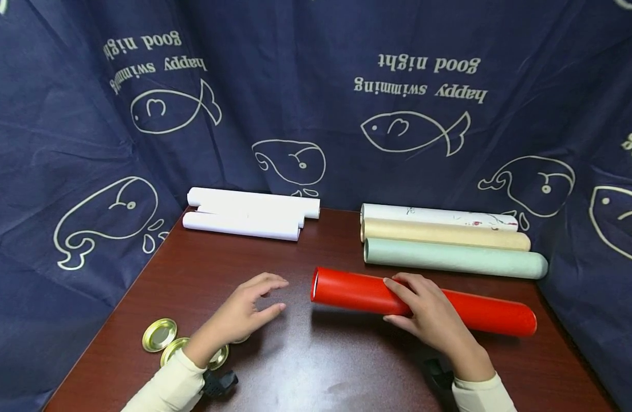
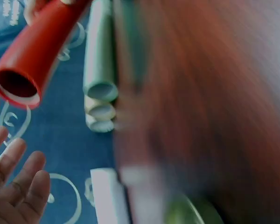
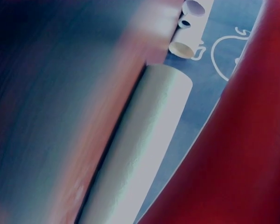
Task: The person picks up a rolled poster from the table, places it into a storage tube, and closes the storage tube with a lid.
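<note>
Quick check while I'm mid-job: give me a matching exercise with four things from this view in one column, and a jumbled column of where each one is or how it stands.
Things:
A. red tube
B. green tube
C. gold lids
D. left hand

Places and states:
1. on the table, front left, partly hidden by an arm
2. gripped by the right hand
3. holding nothing
4. back right, beside the cream tube

Right pairs: A-2, B-4, C-1, D-3
</note>
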Demonstrator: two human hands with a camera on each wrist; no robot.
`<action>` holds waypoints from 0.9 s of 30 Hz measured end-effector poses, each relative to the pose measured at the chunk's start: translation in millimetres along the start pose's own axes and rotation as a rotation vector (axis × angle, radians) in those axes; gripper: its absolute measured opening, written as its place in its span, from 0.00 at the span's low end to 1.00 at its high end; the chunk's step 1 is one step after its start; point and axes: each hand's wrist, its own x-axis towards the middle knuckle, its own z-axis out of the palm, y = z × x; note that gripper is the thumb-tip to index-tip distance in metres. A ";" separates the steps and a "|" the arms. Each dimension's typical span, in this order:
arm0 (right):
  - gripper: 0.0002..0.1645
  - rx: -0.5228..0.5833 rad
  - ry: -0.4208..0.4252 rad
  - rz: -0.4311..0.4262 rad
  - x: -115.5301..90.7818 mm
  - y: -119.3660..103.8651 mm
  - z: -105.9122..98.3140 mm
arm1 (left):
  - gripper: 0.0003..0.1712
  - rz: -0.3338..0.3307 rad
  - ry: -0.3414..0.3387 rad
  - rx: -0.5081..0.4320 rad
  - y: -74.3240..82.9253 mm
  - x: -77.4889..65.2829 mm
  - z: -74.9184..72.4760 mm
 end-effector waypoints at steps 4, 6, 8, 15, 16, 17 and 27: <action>0.40 -0.005 0.007 -0.002 0.0 2.1 -0.9 | 0.24 -0.053 -0.093 0.130 -11.1 -18.1 -15.9; 0.40 -0.005 0.004 -0.002 0.6 2.2 -0.8 | 0.24 -0.071 -0.141 0.168 -16.1 -25.8 -21.6; 0.40 -0.005 -0.005 0.002 1.2 1.6 -0.7 | 0.23 -0.088 -0.178 0.188 -20.0 -32.1 -26.4; 0.41 0.004 -0.008 -0.002 2.4 -0.6 -0.5 | 0.26 -0.112 -0.242 0.260 -28.5 -44.3 -32.9; 0.41 0.006 -0.008 -0.002 2.3 -0.6 -0.5 | 0.26 -0.113 -0.252 0.274 -29.6 -45.2 -32.6; 0.41 0.007 -0.010 -0.001 2.3 -0.6 -0.5 | 0.27 -0.116 -0.264 0.292 -30.5 -46.2 -32.3; 0.41 0.004 -0.009 0.007 0.9 0.6 -0.5 | 0.33 -0.150 -0.384 0.427 -36.6 -52.9 -30.8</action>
